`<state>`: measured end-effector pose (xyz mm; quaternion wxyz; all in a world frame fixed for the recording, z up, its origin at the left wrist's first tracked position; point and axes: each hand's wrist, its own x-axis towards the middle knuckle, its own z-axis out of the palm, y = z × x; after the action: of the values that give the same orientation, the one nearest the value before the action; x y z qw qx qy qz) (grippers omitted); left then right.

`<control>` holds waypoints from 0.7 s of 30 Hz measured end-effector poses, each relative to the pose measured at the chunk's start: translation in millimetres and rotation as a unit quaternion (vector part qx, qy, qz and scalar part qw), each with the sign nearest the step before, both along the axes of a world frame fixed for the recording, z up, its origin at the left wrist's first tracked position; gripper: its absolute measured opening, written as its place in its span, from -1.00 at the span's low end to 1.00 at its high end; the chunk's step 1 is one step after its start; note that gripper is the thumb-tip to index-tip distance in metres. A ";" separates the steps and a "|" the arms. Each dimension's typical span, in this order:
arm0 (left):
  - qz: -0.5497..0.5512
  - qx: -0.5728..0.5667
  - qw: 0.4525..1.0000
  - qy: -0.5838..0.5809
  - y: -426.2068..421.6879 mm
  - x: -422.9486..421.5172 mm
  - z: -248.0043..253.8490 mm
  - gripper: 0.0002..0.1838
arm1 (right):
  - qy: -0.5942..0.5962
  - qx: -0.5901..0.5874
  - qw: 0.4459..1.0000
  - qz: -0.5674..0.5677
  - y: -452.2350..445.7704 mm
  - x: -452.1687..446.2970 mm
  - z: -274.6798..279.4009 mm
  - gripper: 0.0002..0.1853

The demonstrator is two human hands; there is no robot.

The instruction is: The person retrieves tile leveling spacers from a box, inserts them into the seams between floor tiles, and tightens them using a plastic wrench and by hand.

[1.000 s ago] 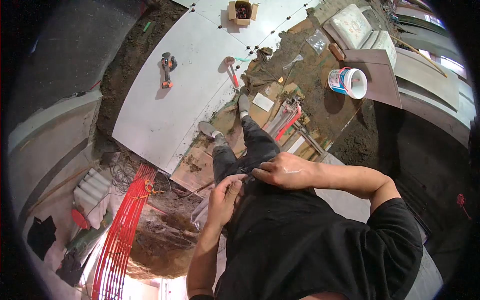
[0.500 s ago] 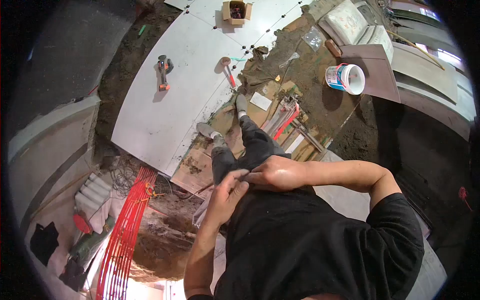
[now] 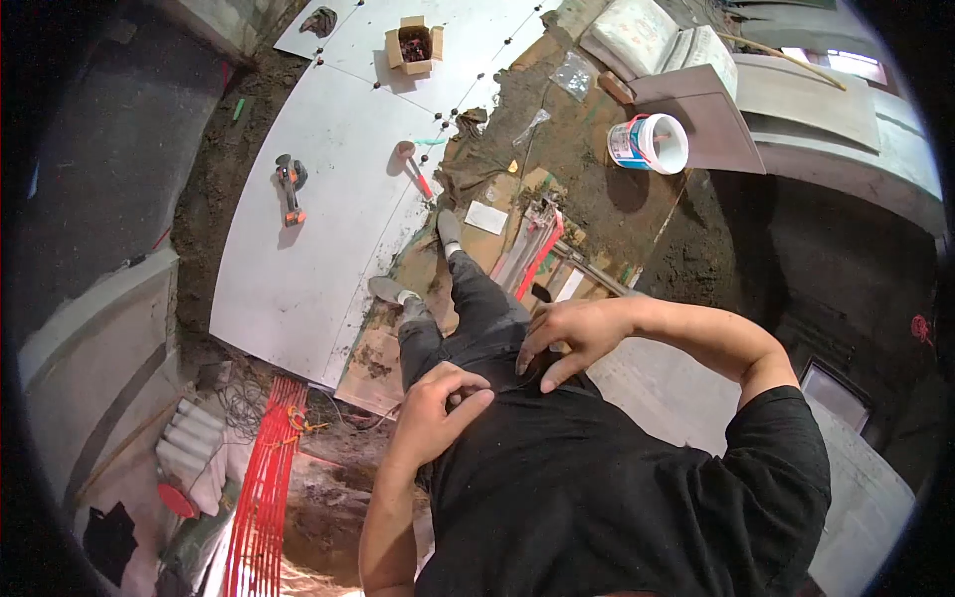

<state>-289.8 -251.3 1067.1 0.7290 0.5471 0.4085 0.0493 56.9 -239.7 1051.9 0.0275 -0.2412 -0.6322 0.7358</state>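
My left hand [image 3: 435, 410] is at the waist, over the hem of the black shirt [image 3: 617, 478], its fingers curled in toward the thumb. Whatever those fingers may hold is hidden. To its right, my right hand [image 3: 572, 343] hovers over the front of the dark trousers [image 3: 482, 303], thumb and fingers spread with nothing seen between them. The two hands are apart.
White floor tiles [image 3: 298, 219] carry an orange and black power tool [image 3: 290, 189], a red-handled mallet [image 3: 413, 169] and an open carton [image 3: 415, 45]. A white bucket [image 3: 647, 143] stands on dirt. Red pipes [image 3: 267, 488] run at lower left.
My hands, earlier together at the waist, have moved apart. My right hand has opened and its fingers have spread. The view has shifted, so the floor objects appear further left.
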 end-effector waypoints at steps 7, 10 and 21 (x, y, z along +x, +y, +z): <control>-0.112 -0.061 0.992 -0.006 11.1 29.1 -13.4 -0.50 | 0.000 0.163 0.986 0.021 16.4 -11.7 -0.9 -0.75; -0.087 -0.068 0.993 -0.035 6.5 36.4 -26.5 -0.44 | 0.024 0.317 0.948 0.018 29.4 -10.0 -1.1 -0.76; -0.032 -0.074 0.995 -0.066 -22.6 35.0 -33.6 -0.57 | -0.002 0.344 0.936 0.069 15.6 17.3 12.8 -0.80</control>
<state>-254.8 -273.9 1033.5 0.7943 0.4998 0.3439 0.0315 74.2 -224.1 1064.7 0.0569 -0.1744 -0.8618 0.4729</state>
